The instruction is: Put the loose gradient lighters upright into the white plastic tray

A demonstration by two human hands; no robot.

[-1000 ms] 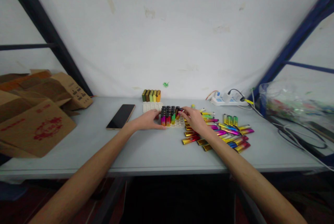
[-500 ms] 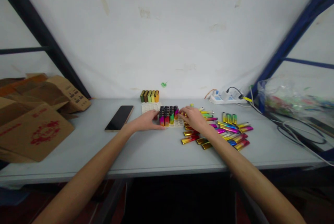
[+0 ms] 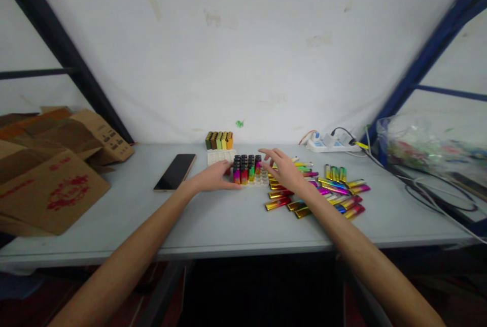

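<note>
Several upright lighters with black tops (image 3: 244, 169) stand in rows in a white holed tray (image 3: 262, 180), whose right part shows bare holes. My left hand (image 3: 215, 176) rests at the tray's left side, thumb stretched along the front and fingers partly hidden behind the lighters; it touches the left edge of the group. Just right of the standing lighters, my right hand (image 3: 282, 168) hovers with its fingers apart and nothing between them. Beneath and beside it lies a pile of shiny, many-coloured lighters (image 3: 338, 197).
Behind are a second white tray (image 3: 220, 156) and a block of upright lighters (image 3: 219, 140). A phone (image 3: 175, 172) and cardboard boxes (image 3: 57, 190) lie left. A power strip (image 3: 331, 144), cables and a plastic bag (image 3: 426, 139) are at right.
My right hand has opened and moved slightly right, off the standing lighters. My left hand has stayed in place.
</note>
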